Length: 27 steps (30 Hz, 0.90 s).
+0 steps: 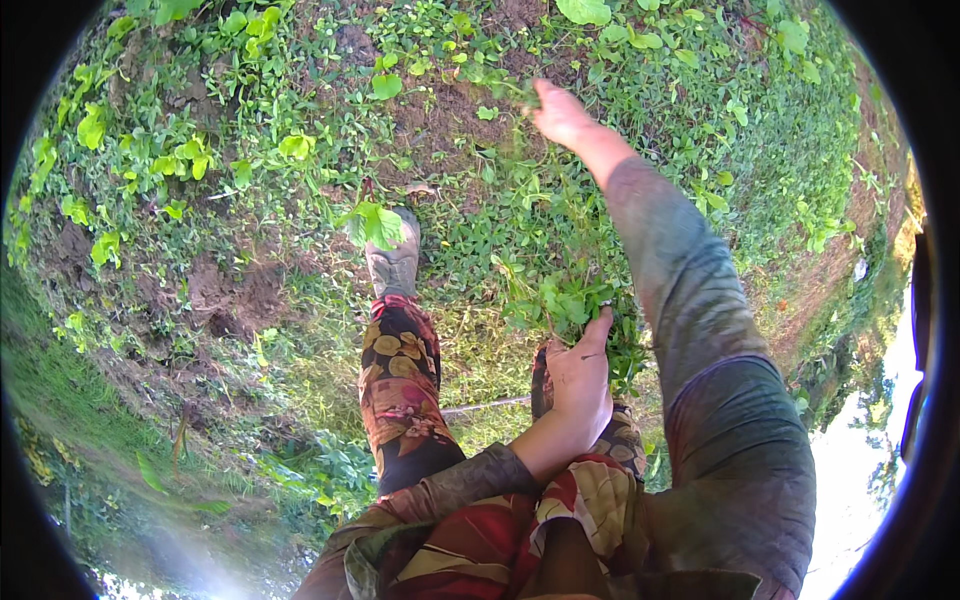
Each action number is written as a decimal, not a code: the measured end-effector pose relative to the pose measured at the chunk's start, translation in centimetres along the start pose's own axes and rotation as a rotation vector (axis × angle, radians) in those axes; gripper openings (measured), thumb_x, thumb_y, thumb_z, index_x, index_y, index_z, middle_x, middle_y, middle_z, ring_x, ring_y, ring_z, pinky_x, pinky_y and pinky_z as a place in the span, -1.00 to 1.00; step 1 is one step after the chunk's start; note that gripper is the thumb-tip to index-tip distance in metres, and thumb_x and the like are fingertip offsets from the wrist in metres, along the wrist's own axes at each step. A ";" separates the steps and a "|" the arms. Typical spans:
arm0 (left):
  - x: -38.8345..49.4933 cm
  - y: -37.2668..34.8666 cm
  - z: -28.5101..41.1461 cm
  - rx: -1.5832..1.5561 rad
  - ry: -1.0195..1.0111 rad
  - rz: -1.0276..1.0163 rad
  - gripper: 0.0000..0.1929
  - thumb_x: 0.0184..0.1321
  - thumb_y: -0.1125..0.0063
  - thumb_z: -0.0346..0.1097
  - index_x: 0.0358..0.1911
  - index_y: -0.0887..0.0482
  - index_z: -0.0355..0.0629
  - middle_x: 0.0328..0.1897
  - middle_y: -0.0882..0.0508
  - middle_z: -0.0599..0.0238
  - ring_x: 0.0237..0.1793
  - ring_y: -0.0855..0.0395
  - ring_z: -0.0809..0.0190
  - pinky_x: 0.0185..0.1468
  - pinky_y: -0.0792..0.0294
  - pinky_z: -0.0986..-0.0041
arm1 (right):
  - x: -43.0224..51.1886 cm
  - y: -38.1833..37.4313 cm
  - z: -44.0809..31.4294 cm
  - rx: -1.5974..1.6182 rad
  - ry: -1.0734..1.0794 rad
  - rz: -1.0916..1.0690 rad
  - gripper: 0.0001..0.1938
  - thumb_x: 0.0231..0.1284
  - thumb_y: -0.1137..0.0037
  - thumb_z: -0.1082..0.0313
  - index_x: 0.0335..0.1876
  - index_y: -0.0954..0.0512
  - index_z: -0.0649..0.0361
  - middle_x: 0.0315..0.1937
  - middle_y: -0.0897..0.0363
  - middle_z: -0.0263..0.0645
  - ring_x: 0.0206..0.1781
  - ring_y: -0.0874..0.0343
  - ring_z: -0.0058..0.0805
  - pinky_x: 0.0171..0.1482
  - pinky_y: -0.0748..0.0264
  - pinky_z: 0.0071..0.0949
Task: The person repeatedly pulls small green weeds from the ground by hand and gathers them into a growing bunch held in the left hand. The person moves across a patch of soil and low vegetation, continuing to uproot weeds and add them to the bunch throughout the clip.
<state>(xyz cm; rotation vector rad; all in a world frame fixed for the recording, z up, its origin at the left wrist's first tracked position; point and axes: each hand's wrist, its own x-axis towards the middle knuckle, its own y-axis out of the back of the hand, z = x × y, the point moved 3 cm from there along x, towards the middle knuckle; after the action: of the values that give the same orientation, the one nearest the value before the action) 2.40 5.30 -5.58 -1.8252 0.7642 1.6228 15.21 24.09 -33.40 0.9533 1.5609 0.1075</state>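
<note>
My left hand (581,382) is closed around a bunch of leafy green weeds (566,304), held low in front of my right leg. Leaves and thin stems spill out past its thumb. Farther out, my right hand (561,114) is stretched over the low plants with its fingers curled in. Blurred green stems (514,88) stick out from that fist, and motion blurs their exact outline. Below and around both hands spreads a dense mat of small-leaved weeds (517,202) with brown soil showing through.
Broad-leaved seedlings (386,86) stand among the weeds, and one large-leaved plant (375,225) overhangs my left shoe (395,259). Bare clods of soil (232,292) lie to the left. A thin pale stick or line (487,405) crosses the grass between my legs.
</note>
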 end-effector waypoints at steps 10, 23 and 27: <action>0.5 0.6 -0.7 0.033 0.007 0.004 -0.71 0.23 -0.21 -0.38 0.01 -0.64 -0.26 -0.04 -0.69 0.28 -0.08 -0.63 0.24 -0.03 -0.50 0.33 | 2.2 -1.9 1.9 0.401 -0.111 -0.079 -0.60 0.45 0.06 0.27 0.28 -0.37 0.30 0.07 -0.59 -0.12 -0.04 -0.66 -0.35 0.04 -0.62 -0.46; 0.7 0.8 -1.5 0.040 0.087 0.042 -0.67 0.21 -0.26 -0.38 0.05 -0.61 -0.24 0.06 -0.66 0.31 0.01 -0.58 0.27 0.10 -0.36 0.42 | -2.0 3.7 11.6 -0.230 0.054 0.230 -0.51 0.28 0.01 0.42 0.35 -0.37 0.14 -0.04 -0.64 0.01 -0.04 -0.65 -0.05 -0.02 -0.60 -0.18; 1.0 0.4 -1.3 0.092 0.025 0.028 -0.70 0.27 -0.16 -0.39 0.05 -0.63 -0.30 0.04 -0.66 0.25 -0.06 -0.62 0.23 -0.04 -0.50 0.35 | 2.0 3.0 9.4 -0.402 -0.044 0.101 -0.42 0.26 0.14 0.51 0.44 -0.26 0.07 0.03 -0.63 -0.01 0.05 -0.65 -0.07 0.11 -0.56 -0.15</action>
<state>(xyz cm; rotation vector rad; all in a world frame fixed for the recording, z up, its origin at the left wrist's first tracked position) 3.09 4.05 -6.48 -1.7799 0.8655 1.5588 25.00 23.15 -35.64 0.7092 1.3808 0.4516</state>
